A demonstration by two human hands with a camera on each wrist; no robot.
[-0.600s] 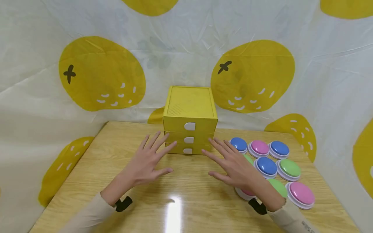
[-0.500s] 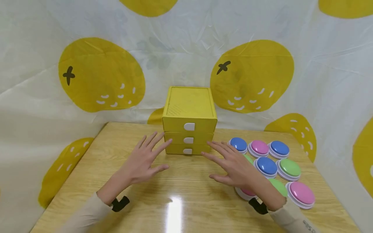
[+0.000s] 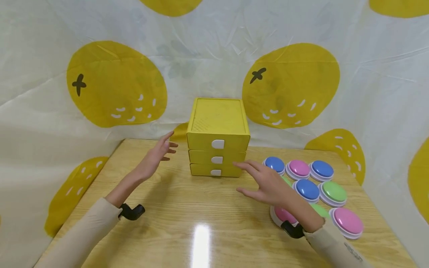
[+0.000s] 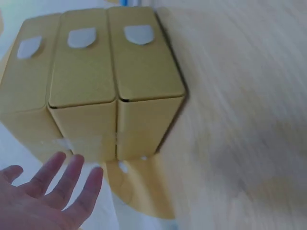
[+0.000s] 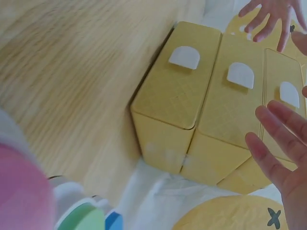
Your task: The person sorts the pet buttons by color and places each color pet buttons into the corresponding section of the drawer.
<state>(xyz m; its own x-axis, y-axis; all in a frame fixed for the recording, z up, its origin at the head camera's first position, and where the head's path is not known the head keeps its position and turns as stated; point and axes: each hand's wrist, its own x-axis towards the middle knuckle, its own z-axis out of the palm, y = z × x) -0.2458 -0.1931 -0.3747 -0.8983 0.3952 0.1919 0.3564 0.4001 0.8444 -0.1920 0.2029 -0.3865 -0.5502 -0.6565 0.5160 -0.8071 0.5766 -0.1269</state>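
Observation:
A yellow three-drawer box (image 3: 218, 117) stands at the back middle of the table, its drawers closed, each with a white tab handle (image 3: 218, 144). To its left, raised above the table, is my left hand (image 3: 155, 157), palm turned toward the box and fingers extended. My right hand (image 3: 269, 184) hovers in front of the box's right side, fingers spread and holding nothing. In the right wrist view, its fingers (image 5: 273, 139) overlap the drawer fronts. Below and right of that hand sit several round push buttons with blue (image 3: 307, 189), pink (image 3: 348, 220) and green (image 3: 334, 191) domes on white bases.
The wooden table (image 3: 151, 230) reaches back to a white curtain (image 3: 207, 56) printed with large yellow fruit. Its left edge meets the same cloth. My right forearm covers part of the button group. A black wrist strap (image 3: 132, 212) sits below my left hand.
My left hand has risen and turned from palm-down to sideways, moving left away from the box front. My right hand has shifted slightly, its fingers closer together. Box and buttons stay put.

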